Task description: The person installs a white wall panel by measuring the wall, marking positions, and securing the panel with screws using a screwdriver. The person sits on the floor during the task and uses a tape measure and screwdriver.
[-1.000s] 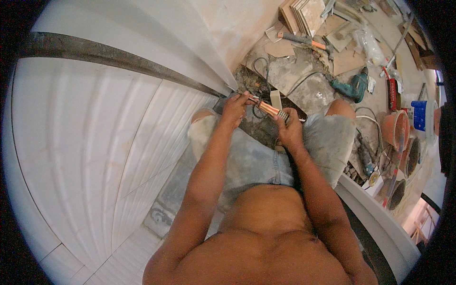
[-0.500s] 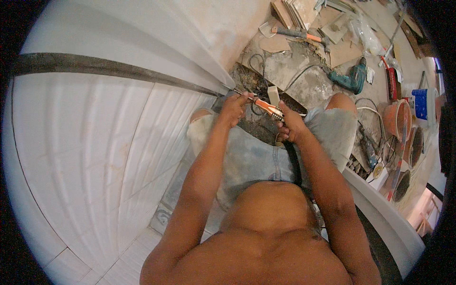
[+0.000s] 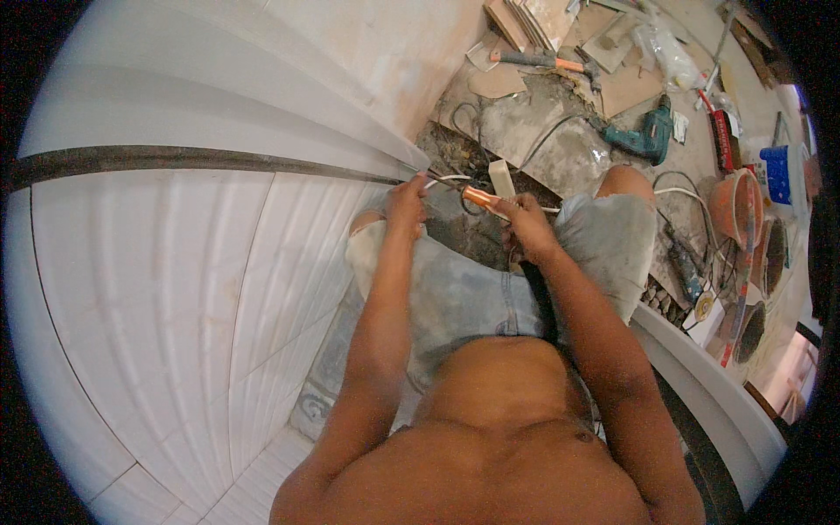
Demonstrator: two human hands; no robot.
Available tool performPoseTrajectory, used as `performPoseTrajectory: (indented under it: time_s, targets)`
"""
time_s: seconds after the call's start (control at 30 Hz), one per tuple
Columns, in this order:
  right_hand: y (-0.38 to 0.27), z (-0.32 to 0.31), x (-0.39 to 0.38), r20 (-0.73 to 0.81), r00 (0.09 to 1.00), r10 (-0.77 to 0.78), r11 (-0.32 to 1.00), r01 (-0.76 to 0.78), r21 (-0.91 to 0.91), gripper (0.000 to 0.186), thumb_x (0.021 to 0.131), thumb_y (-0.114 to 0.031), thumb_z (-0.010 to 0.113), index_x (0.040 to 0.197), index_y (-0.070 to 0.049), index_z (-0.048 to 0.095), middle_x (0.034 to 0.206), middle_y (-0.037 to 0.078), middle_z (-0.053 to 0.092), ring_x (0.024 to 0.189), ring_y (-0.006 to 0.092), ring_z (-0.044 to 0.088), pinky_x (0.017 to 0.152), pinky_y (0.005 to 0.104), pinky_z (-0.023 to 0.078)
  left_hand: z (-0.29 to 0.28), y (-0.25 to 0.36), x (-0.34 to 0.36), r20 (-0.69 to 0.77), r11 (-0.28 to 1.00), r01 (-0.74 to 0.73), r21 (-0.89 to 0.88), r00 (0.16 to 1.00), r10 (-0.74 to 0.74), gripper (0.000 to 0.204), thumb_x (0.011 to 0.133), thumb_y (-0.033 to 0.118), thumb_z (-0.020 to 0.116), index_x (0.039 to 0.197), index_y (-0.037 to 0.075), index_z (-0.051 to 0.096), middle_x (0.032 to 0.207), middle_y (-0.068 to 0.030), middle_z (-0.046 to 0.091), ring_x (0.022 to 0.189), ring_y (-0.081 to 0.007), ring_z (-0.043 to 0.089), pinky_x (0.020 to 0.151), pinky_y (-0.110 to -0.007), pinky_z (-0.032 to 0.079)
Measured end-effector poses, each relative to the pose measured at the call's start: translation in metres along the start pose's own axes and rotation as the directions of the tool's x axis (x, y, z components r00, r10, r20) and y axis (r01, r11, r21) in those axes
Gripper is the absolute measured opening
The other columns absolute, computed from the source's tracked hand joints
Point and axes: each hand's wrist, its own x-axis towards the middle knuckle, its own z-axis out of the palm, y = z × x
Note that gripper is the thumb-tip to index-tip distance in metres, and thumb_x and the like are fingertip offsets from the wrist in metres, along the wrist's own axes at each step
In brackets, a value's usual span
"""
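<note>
My right hand [image 3: 529, 227] is closed round the orange handle of a screwdriver [image 3: 479, 198], whose shaft points left toward the wall corner. My left hand [image 3: 406, 208] is closed at the end of a dark horizontal gap [image 3: 219, 160] between white wall panels. Its fingertips are near the lower corner of the upper white panel [image 3: 289, 118] and the screwdriver's tip; what they pinch is hidden. Below the gap is a ribbed white tile wall [image 3: 149, 289]. Just beyond the screwdriver stands a small cream-coloured block [image 3: 501, 178], with cables around it.
Broken ground lies ahead with a hammer [image 3: 547, 61], a green drill [image 3: 643, 136] and tile pieces [image 3: 534, 22]. On the right are an orange bucket [image 3: 737, 206], a blue-and-white container [image 3: 776, 175] and an angle grinder [image 3: 685, 273]. A pale ledge [image 3: 709, 381] runs beside me.
My left hand has moved left, off the screwdriver's shaft, to the panel corner. The screwdriver has turned in my right hand, which now covers more of its handle. The view has shifted slightly.
</note>
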Motion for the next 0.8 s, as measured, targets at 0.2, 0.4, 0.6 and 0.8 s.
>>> performPoseTrajectory:
  time_s: [0.2, 0.4, 0.6, 0.8]
  targets:
    - [0.005, 0.011, 0.002, -0.087, 0.862, -0.500, 0.803, 0.423, -0.421, 0.046, 0.081, -0.035, 0.079, 0.102, -0.001, 0.056, 0.088, 0.014, 0.061, 0.067, 0.0213, 0.060, 0.057, 0.0368, 0.049, -0.030, -0.001, 0.030, -0.014, 0.513, -0.408, 0.755, 0.772, 0.635, 0.030, 0.090, 0.025, 0.063, 0.089, -0.005, 0.066, 0.086, -0.0239, 0.067, 0.071, -0.0412, 0.063, 0.068, -0.047, 0.049]
    - [0.001, 0.003, -0.005, 0.085, 0.996, -0.021, 0.980, 0.038, -0.197, 0.050, 0.087, -0.046, 0.070, 0.105, -0.002, 0.058, 0.078, 0.011, 0.059, 0.068, 0.0249, 0.059, 0.064, 0.0381, 0.049, -0.047, 0.007, 0.041, 0.186, 0.232, -0.416, 0.879, 0.749, 0.636, 0.040, 0.092, 0.030, 0.061, 0.082, -0.009, 0.067, 0.085, -0.0308, 0.066, 0.086, -0.0481, 0.064, 0.077, -0.051, 0.049]
    - [0.018, 0.014, 0.009, -0.034, 0.684, -0.729, 0.560, 0.568, -0.604, 0.059, 0.091, -0.057, 0.060, 0.110, -0.002, 0.057, 0.071, 0.006, 0.055, 0.053, 0.0212, 0.051, 0.058, 0.0362, 0.047, -0.040, 0.011, 0.028, 0.132, 0.295, -0.409, 0.864, 0.748, 0.651, 0.041, 0.091, 0.031, 0.062, 0.079, -0.008, 0.067, 0.081, -0.0293, 0.067, 0.082, -0.0452, 0.066, 0.075, -0.050, 0.049]
    - [0.010, 0.002, 0.009, 0.212, 0.972, 0.101, 0.992, -0.114, 0.054, 0.054, 0.091, -0.057, 0.059, 0.102, -0.005, 0.057, 0.075, 0.006, 0.058, 0.052, 0.0142, 0.049, 0.040, 0.0288, 0.035, -0.033, 0.013, 0.024, 0.036, 0.401, -0.317, 0.859, 0.820, 0.572, 0.040, 0.093, 0.032, 0.060, 0.083, -0.005, 0.069, 0.084, -0.0254, 0.068, 0.083, -0.0424, 0.065, 0.078, -0.048, 0.048]
